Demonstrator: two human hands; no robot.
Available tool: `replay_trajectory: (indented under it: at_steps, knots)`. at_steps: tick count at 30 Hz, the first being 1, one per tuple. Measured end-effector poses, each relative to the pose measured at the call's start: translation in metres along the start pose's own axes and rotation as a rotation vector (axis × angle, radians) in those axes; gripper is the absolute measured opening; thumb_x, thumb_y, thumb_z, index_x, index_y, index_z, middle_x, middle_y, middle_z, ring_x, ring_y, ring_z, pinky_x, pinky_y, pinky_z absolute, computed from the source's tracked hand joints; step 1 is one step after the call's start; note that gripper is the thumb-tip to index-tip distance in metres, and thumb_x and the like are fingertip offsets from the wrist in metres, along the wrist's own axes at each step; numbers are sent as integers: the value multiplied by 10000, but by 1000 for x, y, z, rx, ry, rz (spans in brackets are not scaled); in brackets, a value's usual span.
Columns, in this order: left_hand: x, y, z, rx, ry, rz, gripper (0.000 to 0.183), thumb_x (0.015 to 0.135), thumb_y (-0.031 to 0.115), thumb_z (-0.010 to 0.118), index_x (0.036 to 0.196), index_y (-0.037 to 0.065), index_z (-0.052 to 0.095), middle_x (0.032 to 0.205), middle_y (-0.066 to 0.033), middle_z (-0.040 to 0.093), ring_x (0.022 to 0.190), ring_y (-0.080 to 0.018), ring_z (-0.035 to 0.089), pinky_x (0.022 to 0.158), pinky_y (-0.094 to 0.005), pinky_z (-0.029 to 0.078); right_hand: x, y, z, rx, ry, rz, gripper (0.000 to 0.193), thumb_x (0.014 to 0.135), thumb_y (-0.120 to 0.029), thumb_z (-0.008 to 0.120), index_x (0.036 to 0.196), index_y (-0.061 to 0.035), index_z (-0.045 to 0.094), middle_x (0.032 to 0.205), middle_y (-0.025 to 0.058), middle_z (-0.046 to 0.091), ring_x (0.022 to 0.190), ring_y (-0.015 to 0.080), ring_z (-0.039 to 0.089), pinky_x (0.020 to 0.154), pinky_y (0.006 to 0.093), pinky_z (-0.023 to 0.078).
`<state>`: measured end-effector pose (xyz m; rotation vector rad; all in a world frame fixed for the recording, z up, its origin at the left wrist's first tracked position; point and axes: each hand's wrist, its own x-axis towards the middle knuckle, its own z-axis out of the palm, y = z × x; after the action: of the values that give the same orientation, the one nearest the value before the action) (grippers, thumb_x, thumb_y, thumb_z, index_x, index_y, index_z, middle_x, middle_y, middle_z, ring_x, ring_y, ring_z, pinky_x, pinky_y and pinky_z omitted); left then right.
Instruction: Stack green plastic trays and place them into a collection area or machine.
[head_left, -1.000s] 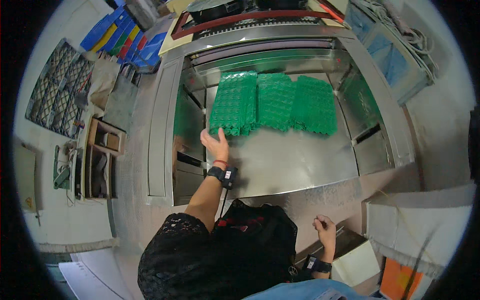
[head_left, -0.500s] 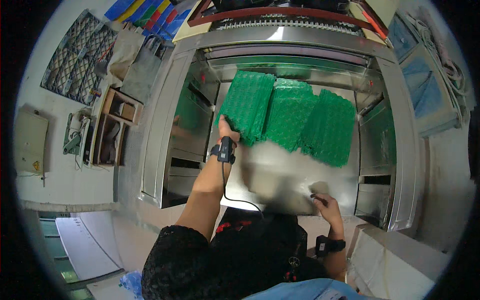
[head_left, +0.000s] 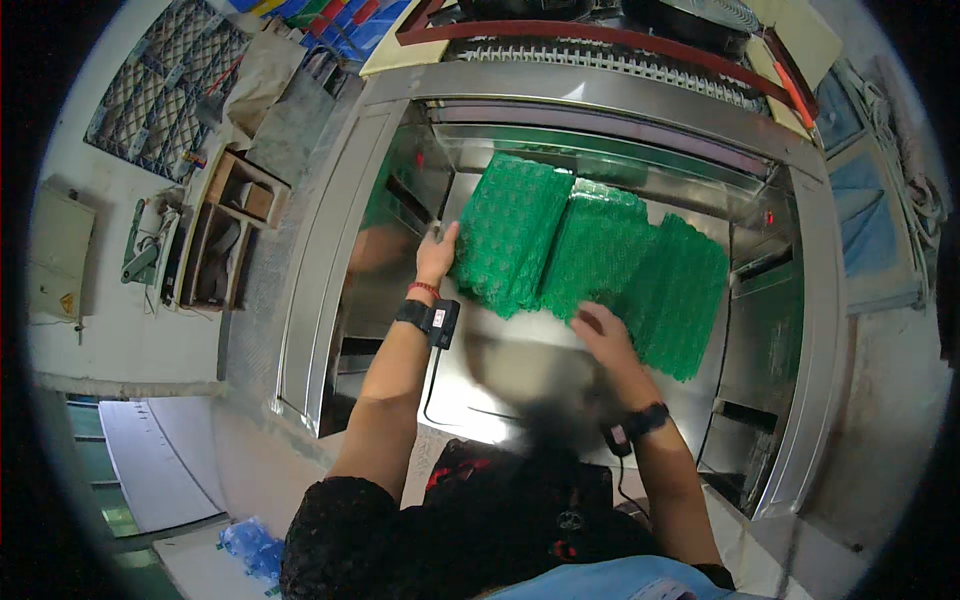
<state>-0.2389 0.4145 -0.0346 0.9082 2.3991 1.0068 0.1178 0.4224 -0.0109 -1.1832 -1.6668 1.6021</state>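
Three side-by-side stacks of green translucent, bumpy plastic sheets lie on the metal tray floor (head_left: 480,385). Beside the outer edge of the left stack (head_left: 510,230) is my left hand (head_left: 436,254), thumb and fingers apart, its fingertips at or close to the sheets. My right hand (head_left: 603,335) is at the near edge of the middle stack (head_left: 595,245), fingers bent and slightly apart, with nothing visible in them. The right stack (head_left: 685,295) slants a little and lies nearer to me than the others. Exact fingertip contact is hard to make out.
Polished metal walls (head_left: 385,270) with slots enclose the stacks on both sides. Behind them is a toothed white strip (head_left: 610,65) under a reddish-brown bar. Wooden shelving (head_left: 225,235) stands at left, and blue-panelled frames (head_left: 875,220) lean at right.
My right hand has moved up and forward from near my body to the middle stack. My left hand has shifted slightly outward along the left stack's side. The head view has tilted.
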Motion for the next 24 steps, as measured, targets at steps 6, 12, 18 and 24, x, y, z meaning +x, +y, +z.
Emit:
replay_trajectory:
  at_steps: [6, 12, 18, 24]
  knots:
    - [40, 29, 24, 235, -390, -75, 898, 772, 719, 423, 1210, -61, 504, 1168, -270, 547, 1140, -354, 509, 952, -392, 388, 101, 22, 75, -78, 159, 109, 814, 716, -335, 726, 1266, 132, 350, 1221, 286, 472, 1157, 340, 468, 977, 376, 370]
    - [43, 22, 35, 180, -453, -97, 926, 764, 742, 411, 1192, -71, 518, 1181, -264, 544, 1145, -349, 508, 952, -389, 386, 118, 15, 132, -240, 434, 209, 968, 723, -334, 706, 1344, 149, 142, 1376, 325, 263, 1291, 401, 288, 1067, 407, 255]
    - [47, 12, 13, 119, -523, -146, 899, 788, 725, 395, 1190, -70, 521, 1182, -264, 544, 1140, -350, 511, 946, -386, 388, 123, 4, 141, -109, 496, 302, 936, 726, -345, 706, 1323, 157, 189, 1363, 325, 283, 1268, 417, 315, 1048, 414, 285]
    - [27, 33, 16, 145, -492, -143, 976, 754, 768, 382, 1165, -107, 521, 1168, -296, 536, 1139, -372, 505, 945, -395, 385, 123, -5, 141, -166, 521, 319, 918, 712, -348, 716, 1302, 159, 229, 1330, 318, 340, 1231, 419, 368, 1029, 411, 314]
